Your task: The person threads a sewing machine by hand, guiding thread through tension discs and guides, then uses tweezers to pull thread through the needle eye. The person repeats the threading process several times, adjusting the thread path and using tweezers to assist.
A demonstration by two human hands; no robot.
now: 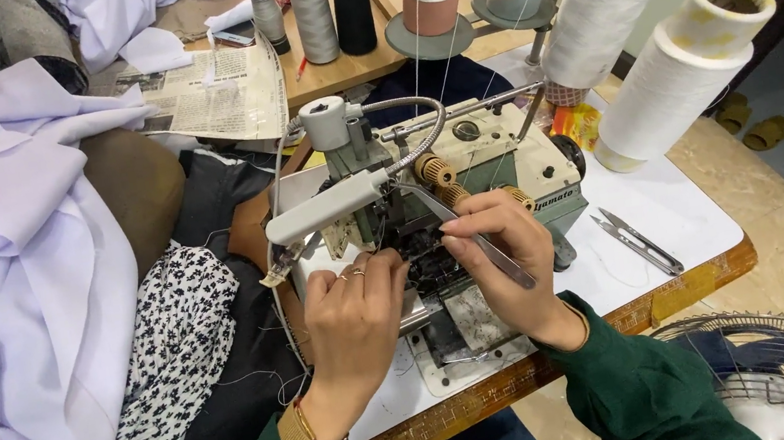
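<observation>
Fingers of my right hand (508,260) pinch slim metal tweezers (475,237), tips aimed into the needle area of the grey-green overlock sewing machine (466,165). My left hand (355,321) rests curled against the machine's front, fingertips at the presser foot; I cannot tell whether it grips anything. Silver thread snips (639,240) lie on the white surface (682,202), well apart to the right.

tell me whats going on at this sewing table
A person in green sleeves bends over a sewing machine. The right hand holds tweezers pointed into the needle area, while the left hand rests its fingertips right beside them. Small snips lie untouched on the white table, big thread cones stand behind the machine, and white cloth is piled to the left.
</observation>
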